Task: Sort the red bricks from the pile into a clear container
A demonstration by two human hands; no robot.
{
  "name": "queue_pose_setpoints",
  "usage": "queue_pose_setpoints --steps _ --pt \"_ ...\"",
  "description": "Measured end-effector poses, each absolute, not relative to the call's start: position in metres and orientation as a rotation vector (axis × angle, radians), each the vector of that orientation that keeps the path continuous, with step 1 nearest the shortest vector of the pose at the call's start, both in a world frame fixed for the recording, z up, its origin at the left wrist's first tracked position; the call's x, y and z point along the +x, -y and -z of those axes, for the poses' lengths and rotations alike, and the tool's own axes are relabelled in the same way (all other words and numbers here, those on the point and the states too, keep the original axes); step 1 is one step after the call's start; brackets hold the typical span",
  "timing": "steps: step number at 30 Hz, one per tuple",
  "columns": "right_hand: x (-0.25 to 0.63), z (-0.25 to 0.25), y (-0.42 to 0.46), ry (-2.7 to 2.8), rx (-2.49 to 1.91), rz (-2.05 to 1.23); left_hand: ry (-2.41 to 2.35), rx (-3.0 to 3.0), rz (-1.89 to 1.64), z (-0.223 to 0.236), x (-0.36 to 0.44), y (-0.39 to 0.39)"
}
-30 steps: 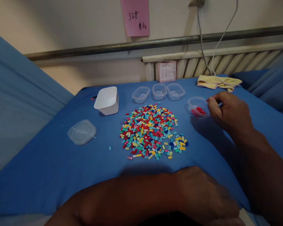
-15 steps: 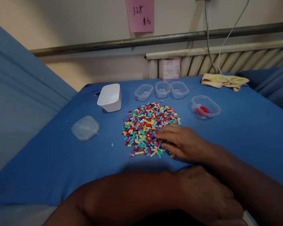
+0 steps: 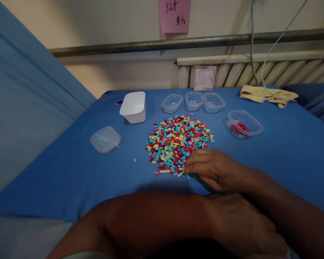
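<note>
Small toy bricks in red, yellow, light blue, green and white form a round pile (image 3: 175,140) on the blue cloth. At its near right edge is my right hand (image 3: 210,167), palm down, with fingers drawn together and the tips among the bricks. Whatever those fingertips pinch is hidden. My left forearm crosses low in front of me, and my left hand (image 3: 248,223) lies beneath the right forearm, its fingers dark and mostly hidden. Red bricks (image 3: 241,128) sit inside a clear plastic tub (image 3: 256,126) to the right of the pile.
Behind the pile stand three clear tubs (image 3: 172,104) and a white container (image 3: 135,113). A translucent lid (image 3: 106,139) and one loose blue brick (image 3: 135,160) lie left. A yellow cloth (image 3: 268,95) rests at the back right, near a radiator (image 3: 286,68) and hanging cords.
My right hand's fingers have closed together and drawn slightly back toward the pile's near edge. The view has shifted left, so everything appears farther right. My left arm stays across the front.
</note>
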State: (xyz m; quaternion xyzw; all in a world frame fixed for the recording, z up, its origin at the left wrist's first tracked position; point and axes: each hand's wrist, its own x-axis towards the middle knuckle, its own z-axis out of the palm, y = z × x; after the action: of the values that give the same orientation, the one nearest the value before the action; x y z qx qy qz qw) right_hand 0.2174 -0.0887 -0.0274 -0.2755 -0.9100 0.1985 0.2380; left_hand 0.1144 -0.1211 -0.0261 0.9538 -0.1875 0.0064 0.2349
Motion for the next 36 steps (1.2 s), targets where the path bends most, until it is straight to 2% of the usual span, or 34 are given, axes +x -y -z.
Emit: queue_pose_setpoints --steps 5,15,21,26,31,36 --pt "0.227 0.025 0.091 2.371 -0.865 -0.532 0.554 2.512 0.1 0.023 0.112 0.118" --pt "0.224 0.024 0.091 2.405 -0.839 -0.561 0.454 2.543 -0.145 0.032 0.105 0.126" --pt "0.227 0.035 0.086 2.376 -0.966 -0.457 0.512 2.529 0.029 0.026 0.11 0.12" --pt "0.222 0.041 0.084 2.41 -0.995 -0.484 0.515 2.504 -0.075 0.033 0.113 0.12" --pt "0.223 0.04 0.084 2.382 -1.091 -0.494 0.524 2.507 0.055 0.028 0.113 0.12" --pt "0.215 0.037 0.081 2.425 -1.266 -0.459 0.519 2.547 -0.013 0.023 0.113 0.119"
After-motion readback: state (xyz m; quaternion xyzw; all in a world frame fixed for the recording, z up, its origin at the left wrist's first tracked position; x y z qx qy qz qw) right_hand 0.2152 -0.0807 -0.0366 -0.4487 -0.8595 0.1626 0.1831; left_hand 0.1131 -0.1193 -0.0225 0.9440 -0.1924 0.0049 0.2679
